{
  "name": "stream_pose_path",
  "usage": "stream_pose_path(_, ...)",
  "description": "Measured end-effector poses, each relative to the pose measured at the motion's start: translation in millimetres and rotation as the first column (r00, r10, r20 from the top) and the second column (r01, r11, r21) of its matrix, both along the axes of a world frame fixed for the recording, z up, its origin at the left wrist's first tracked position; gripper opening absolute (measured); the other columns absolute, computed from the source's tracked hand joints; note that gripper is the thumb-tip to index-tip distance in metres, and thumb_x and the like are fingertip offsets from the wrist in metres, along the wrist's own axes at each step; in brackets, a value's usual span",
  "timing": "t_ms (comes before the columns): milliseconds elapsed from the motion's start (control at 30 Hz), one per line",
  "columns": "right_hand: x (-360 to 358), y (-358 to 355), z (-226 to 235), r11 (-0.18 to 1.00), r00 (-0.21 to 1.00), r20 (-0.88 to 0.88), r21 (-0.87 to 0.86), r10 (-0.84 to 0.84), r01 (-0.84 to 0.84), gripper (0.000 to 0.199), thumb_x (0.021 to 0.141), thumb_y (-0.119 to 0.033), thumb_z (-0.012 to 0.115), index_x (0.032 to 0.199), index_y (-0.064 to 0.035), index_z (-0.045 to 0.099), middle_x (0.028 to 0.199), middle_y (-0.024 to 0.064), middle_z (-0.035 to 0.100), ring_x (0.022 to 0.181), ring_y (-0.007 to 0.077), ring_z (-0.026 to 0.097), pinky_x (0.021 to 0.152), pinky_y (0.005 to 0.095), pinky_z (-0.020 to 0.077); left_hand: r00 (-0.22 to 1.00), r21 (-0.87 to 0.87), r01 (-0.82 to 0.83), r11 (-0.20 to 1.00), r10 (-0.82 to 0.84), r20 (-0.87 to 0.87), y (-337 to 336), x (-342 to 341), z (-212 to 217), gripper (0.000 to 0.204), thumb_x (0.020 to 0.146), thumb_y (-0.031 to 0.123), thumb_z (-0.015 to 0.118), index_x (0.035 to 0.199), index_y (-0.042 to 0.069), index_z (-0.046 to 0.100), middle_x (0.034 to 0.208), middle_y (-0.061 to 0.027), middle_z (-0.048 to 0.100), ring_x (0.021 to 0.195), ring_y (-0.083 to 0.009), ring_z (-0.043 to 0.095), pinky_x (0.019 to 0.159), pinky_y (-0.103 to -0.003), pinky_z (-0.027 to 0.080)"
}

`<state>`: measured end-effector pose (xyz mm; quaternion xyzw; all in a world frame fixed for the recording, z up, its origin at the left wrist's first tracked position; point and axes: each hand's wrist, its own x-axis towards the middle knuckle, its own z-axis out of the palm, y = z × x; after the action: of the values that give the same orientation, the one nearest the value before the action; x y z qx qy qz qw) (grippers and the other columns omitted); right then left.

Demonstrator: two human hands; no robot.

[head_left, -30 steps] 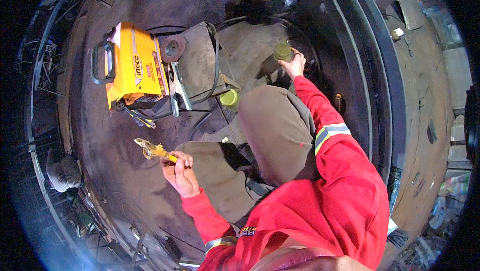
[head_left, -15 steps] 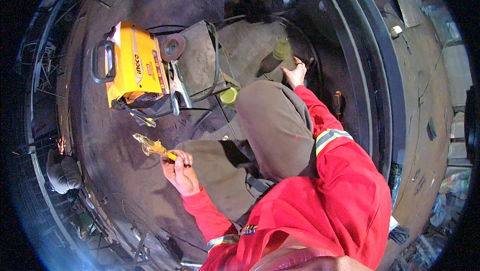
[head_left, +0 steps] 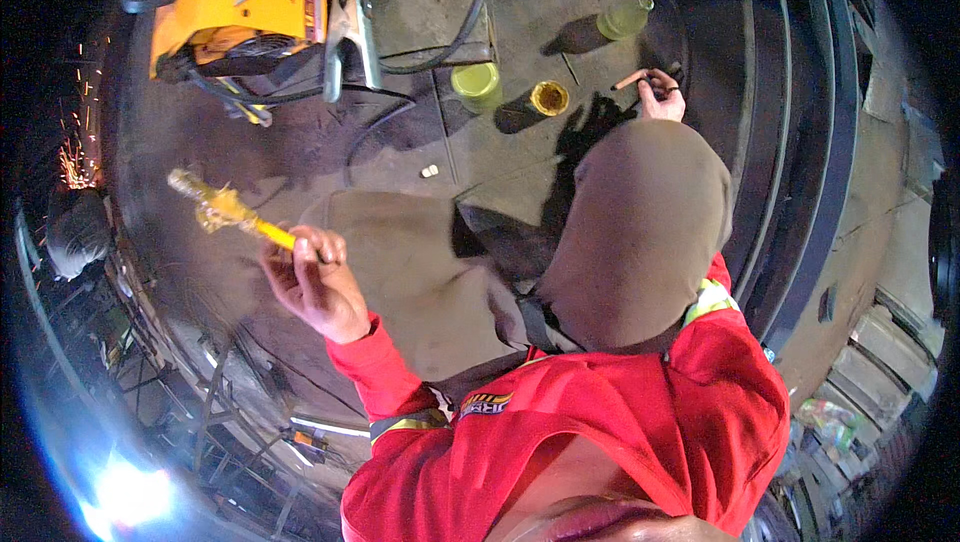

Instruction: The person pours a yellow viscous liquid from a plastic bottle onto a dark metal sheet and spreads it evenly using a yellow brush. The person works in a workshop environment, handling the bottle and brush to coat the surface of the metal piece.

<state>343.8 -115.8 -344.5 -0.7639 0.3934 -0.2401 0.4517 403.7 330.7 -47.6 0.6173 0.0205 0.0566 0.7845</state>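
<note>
My left hand [head_left: 325, 282] grips a yellow-handled stick [head_left: 235, 212], whose far part is wrapped in crumpled, clear-looking material; its exact kind is unclear. Past my raised knee, my right hand [head_left: 661, 97] pinches a thin tan stick [head_left: 628, 80] between its fingers. To its left stands a small open pot [head_left: 549, 98] with amber-brown stuff inside. Farther left is a green jar [head_left: 475, 85] with a pale lid. A translucent green bottle [head_left: 625, 19] stands beyond my right hand, casting a dark shadow.
A yellow-orange welding machine [head_left: 245, 2] stands at the far left, with a metal clamp [head_left: 350, 37] and black cables beside it. Small white bits [head_left: 430, 171] lie on the floor. Long steel beams [head_left: 775, 122] run along the right. Sparks [head_left: 78, 157] fly near a person at the far left.
The view has shifted, and the welding machine now sits higher in it. My right hand has moved away from the green bottle. The amber-filled pot has come into sight; my left hand still holds its stick.
</note>
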Motion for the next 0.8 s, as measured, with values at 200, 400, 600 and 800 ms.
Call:
stream_pose_path(200,-71.8,35.0,22.1,0.959,0.959,-0.033,-0.014,0.282,-0.283,0.026,0.083,-0.006,0.068,0.109,-0.0007,0.063,0.088,0.003,0.06,0.078,0.0102,0.053,0.073,0.0244,0.0452,0.992,0.086,-0.105,0.991,0.11,-0.063,-1.5,-8.4,-12.9,0.02,0.09,0.009,0.058,0.107,0.005,0.049,0.078,-0.0047,0.052,0.065,-0.0133,0.045,0.058,-0.029,0.036)
stream_pose_path(400,-15.2,117.4,51.6,0.362,0.367,-0.049,-0.081,0.929,-0.928,0.028,0.073,-0.005,0.07,0.1,-0.0025,0.064,0.092,0.0116,0.061,0.085,0.0288,0.06,0.076,0.0359,0.0499,0.996,0.114,-0.083,0.99,0.086,-0.015,4.2,-3.4,-9.5,0.028,0.09,0.005,0.053,0.117,0.007,0.05,0.079,-0.0048,0.051,0.061,-0.0124,0.042,0.055,-0.028,0.035)
stream_pose_path(600,56.6,237.0,26.2,-0.142,-0.102,-0.303,-0.113,0.948,-0.983,0.03,0.076,-0.012,0.059,0.105,-0.0056,0.063,0.106,0.0105,0.056,0.103,0.0287,0.054,0.087,0.0391,0.0486,0.954,0.137,-0.292,0.946,0.299,-0.03,14.6,-15.2,-12.4,0.03,0.09,0.009,0.055,0.119,0.004,0.05,0.082,-0.006,0.048,0.062,-0.0128,0.042,0.049,-0.025,0.035)
stream_pose_path(800,64.3,300.1,-29.0,-0.012,0.073,-0.366,-0.226,0.928,-0.974,0.026,0.086,-0.021,0.051,0.105,-0.0109,0.066,0.104,0.0067,0.057,0.106,0.0234,0.054,0.087,0.0346,0.0483,0.935,0.067,-0.353,0.933,0.355,-0.009,29.9,-36.6,-10.1,0.028,0.091,0.012,0.056,0.116,0.003,0.048,0.08,-0.0042,0.044,0.064,-0.0114,0.04,0.047,-0.023,0.034)
